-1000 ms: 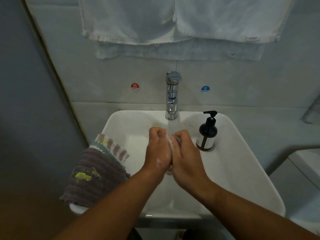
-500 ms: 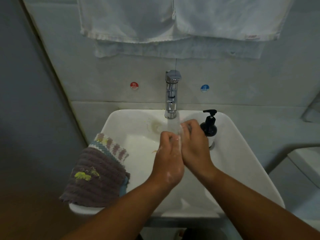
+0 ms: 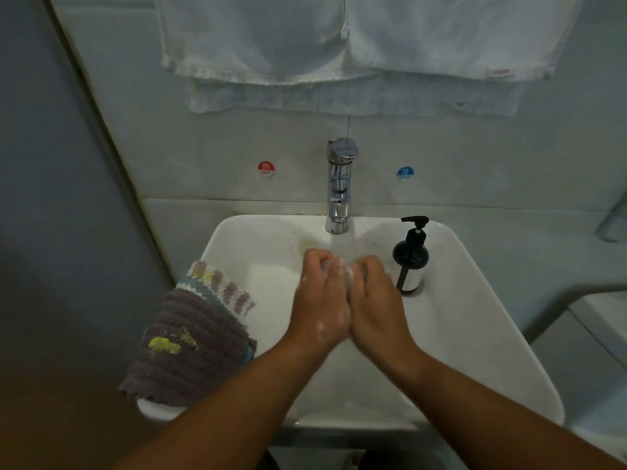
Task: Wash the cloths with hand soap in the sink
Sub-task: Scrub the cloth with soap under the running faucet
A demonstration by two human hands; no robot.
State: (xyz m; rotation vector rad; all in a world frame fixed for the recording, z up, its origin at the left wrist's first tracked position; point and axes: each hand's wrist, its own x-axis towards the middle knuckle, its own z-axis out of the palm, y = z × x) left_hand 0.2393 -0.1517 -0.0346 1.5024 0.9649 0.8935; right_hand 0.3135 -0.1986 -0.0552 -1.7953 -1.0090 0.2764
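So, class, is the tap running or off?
Running: a pale stream drops from the tap spout onto the left hand and right hand, pressed together over the sink.

A bathroom.
White ceramic basin point(image 3: 475, 334) at six o'clock, chrome tap point(image 3: 339, 184) at twelve between round red hot sticker point(image 3: 266, 168) and blue cold sticker point(image 3: 405, 173), white cloth towels point(image 3: 339, 45) above.

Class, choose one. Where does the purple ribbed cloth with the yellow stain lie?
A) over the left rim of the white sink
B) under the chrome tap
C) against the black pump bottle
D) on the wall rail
A: the purple ribbed cloth drapes over the left rim of the white sink, apart from the chrome tap and the black pump bottle.
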